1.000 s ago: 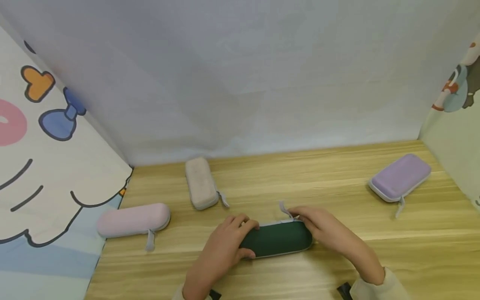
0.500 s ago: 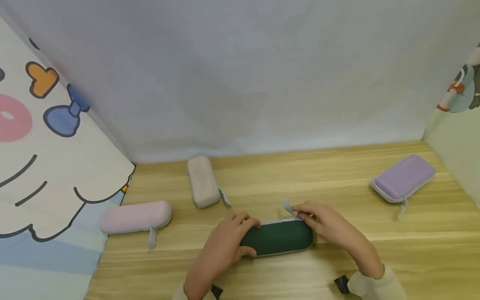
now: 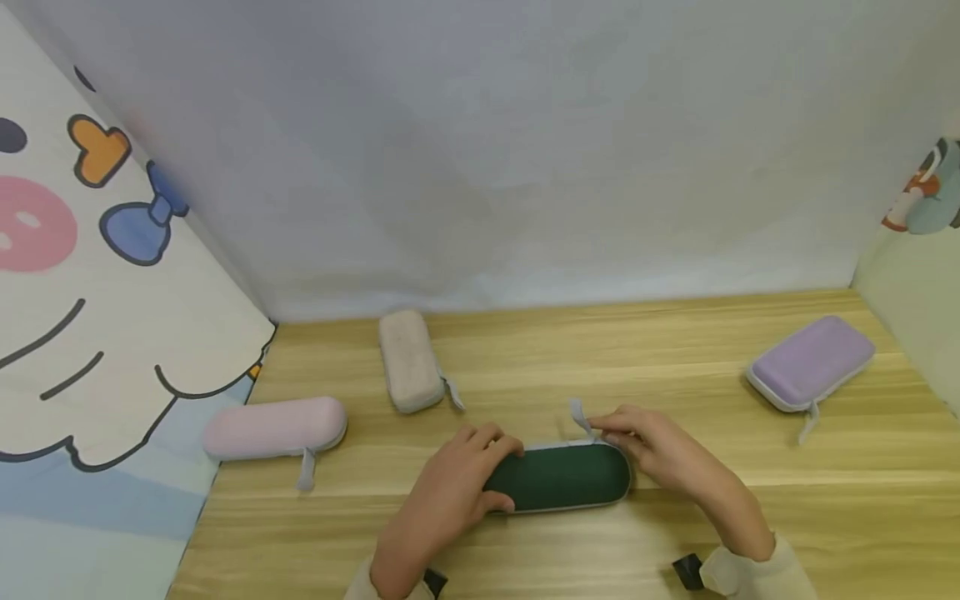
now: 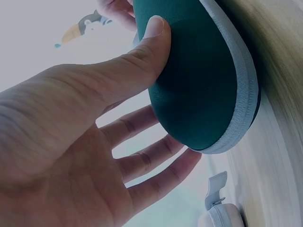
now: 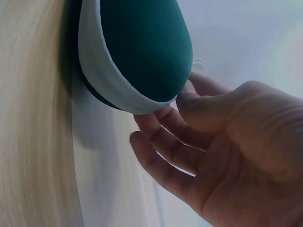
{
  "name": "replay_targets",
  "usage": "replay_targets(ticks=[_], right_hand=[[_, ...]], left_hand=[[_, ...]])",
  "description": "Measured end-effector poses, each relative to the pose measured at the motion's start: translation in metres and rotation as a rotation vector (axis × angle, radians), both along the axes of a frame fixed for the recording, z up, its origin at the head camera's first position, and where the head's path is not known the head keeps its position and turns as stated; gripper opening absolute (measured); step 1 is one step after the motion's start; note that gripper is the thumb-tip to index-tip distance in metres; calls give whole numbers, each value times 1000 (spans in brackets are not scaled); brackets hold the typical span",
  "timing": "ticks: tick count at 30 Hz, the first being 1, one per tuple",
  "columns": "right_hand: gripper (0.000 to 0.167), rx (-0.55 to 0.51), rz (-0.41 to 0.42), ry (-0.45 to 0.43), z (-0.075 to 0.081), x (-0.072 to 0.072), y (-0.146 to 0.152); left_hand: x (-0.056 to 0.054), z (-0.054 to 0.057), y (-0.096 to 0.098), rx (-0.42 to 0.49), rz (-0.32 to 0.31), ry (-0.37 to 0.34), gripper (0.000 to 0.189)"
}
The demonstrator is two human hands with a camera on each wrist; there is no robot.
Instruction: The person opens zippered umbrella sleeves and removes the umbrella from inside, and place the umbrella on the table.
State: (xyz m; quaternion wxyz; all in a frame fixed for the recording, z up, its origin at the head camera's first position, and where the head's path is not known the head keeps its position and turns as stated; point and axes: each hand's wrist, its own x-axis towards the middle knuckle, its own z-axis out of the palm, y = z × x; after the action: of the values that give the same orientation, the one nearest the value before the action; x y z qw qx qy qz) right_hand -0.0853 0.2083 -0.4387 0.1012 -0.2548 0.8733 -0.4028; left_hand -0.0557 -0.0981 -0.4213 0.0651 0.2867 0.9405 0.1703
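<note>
A dark green hard zip case lies lengthwise on the table, lid up, with a pale zipper band round its edge. My left hand grips its left end, thumb on the near side and fingers over the far side; the left wrist view shows the thumb pressed on the green shell. At the far right corner, my right hand pinches the zipper by its grey pull tab, which sticks up past the fingertips. In the right wrist view the right thumb sits close against the case's rounded end.
A pink case lies at the left, a beige case at the back left, and a purple case at the back right. Each has a grey pull tab. A pale cloth wall stands behind the wooden table, with printed sheets at both sides.
The head view has shifted slightly. My right fingers have changed their hold a little at the pull tab; the left hand keeps its grip and the green case stays in place.
</note>
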Motion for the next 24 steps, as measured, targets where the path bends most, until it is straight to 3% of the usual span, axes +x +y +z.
replay_targets(ticks=[7, 14, 24], right_hand=[[30, 18, -30, 8, -2, -1, 0], [13, 48, -82, 19, -5, -2, -4], [16, 56, -80, -19, -9, -5, 1]], left_hand=[[-2, 0, 1, 0, -2, 0, 56], [-1, -3, -3, 27, -5, -22, 51], [0, -2, 2, -15, -36, 0, 55]])
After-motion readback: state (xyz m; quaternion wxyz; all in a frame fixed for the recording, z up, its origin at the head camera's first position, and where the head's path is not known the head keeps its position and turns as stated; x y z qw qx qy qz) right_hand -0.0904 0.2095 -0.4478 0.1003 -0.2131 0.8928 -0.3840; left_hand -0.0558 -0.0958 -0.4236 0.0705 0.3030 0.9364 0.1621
